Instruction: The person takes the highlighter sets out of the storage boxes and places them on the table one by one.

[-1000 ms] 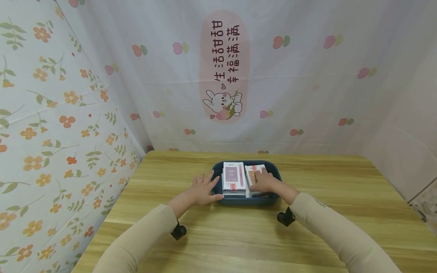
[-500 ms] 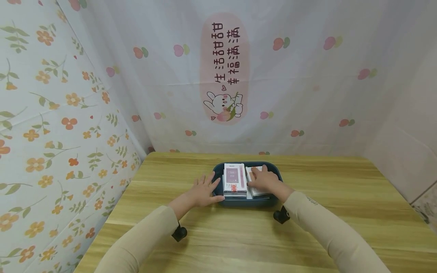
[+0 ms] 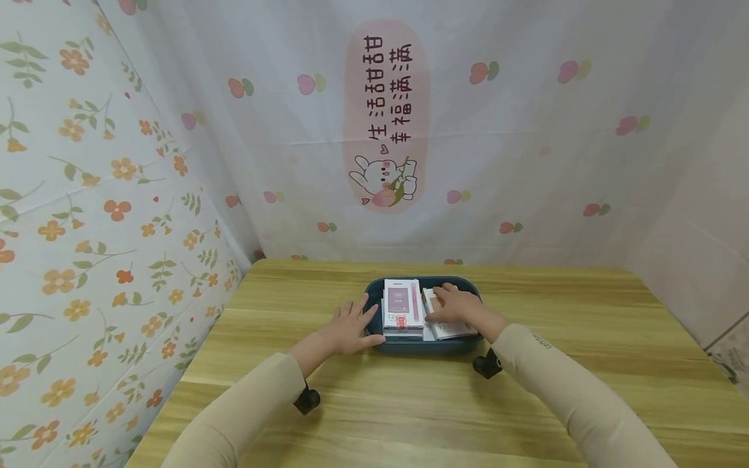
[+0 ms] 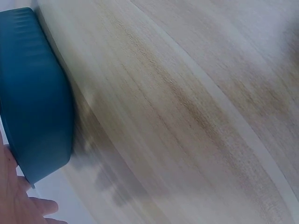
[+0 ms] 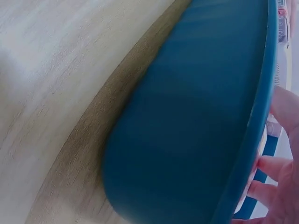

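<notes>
A dark blue-green plastic bin (image 3: 426, 348) holds white printed cardboard boxes in two stacks. The left stack has a box with a purple panel (image 3: 401, 303) and a red sticker on top. In the right stack lies a box with an orange-brown panel (image 3: 449, 330), partly covered by my right hand (image 3: 459, 307). That hand grips the box, thumb toward its left edge and fingers over its far part. My left hand (image 3: 346, 328) has its fingers spread at the bin's left end, touching the rim. In the right wrist view, fingers (image 5: 275, 168) bend over the boxes behind the rim.
The bin stands on a wood-grain table (image 3: 386, 409) near its back edge. Behind hangs a printed curtain (image 3: 515, 162), and a floral cloth (image 3: 105, 260) covers the left side. A black wrist camera (image 3: 487, 365) sits under the right forearm.
My right hand has shifted slightly and its box now shows more of its near end, lying slightly to the right. The left hand and the left stack look the same.
</notes>
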`<state>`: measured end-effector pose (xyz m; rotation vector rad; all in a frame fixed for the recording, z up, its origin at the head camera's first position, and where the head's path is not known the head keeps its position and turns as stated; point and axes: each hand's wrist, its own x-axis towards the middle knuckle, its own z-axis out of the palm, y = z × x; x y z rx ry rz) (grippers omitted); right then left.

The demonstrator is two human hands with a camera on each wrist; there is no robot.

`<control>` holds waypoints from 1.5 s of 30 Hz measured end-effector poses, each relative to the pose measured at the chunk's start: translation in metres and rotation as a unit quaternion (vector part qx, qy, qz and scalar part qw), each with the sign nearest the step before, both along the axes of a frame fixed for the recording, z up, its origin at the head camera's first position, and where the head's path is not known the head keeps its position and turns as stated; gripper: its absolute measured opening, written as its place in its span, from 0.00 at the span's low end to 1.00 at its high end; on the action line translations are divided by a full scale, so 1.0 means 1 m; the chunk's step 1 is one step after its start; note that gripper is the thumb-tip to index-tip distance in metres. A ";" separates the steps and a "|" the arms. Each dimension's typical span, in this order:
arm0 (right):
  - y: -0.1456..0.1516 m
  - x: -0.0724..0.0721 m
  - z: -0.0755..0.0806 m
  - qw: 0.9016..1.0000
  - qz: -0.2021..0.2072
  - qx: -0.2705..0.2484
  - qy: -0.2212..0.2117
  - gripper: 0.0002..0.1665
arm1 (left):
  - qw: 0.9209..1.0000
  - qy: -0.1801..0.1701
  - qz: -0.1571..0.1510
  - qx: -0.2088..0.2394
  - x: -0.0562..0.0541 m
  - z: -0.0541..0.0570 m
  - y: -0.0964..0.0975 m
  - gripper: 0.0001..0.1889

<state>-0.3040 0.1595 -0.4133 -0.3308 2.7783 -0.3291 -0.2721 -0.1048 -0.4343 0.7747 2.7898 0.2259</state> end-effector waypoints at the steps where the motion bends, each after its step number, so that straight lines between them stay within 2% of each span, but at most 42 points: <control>1: 0.000 0.000 0.000 1.000 0.002 0.001 0.005 0.47 | 1.000 0.000 0.000 -0.001 0.000 0.000 0.000 0.42; 7: 0.001 -0.001 0.001 0.999 0.016 0.034 0.020 0.47 | 1.000 0.005 -0.005 -0.003 -0.001 -0.001 -0.001 0.42; 12: 0.001 -0.002 0.006 0.998 0.042 0.048 -0.021 0.51 | 1.000 0.000 -0.004 -0.006 -0.001 -0.002 -0.001 0.42; 15: 0.001 -0.002 0.010 0.997 0.043 0.043 -0.042 0.52 | 1.000 -0.003 -0.002 -0.004 0.000 -0.002 -0.001 0.42; 26: 0.004 -0.004 0.010 0.996 0.055 0.030 -0.067 0.54 | 1.000 -0.001 -0.002 0.000 0.000 -0.003 -0.001 0.42; 33: 0.000 -0.004 0.009 0.997 0.044 0.036 -0.048 0.50 | 1.000 0.001 -0.004 0.002 0.000 -0.002 -0.002 0.42; 39: -0.005 -0.003 0.003 0.999 0.012 0.038 -0.016 0.46 | 1.000 0.000 -0.003 0.007 0.000 -0.002 -0.003 0.42; 45: -0.007 -0.001 0.004 0.999 -0.012 0.026 -0.018 0.46 | 1.000 0.002 -0.003 0.006 0.000 -0.002 -0.002 0.42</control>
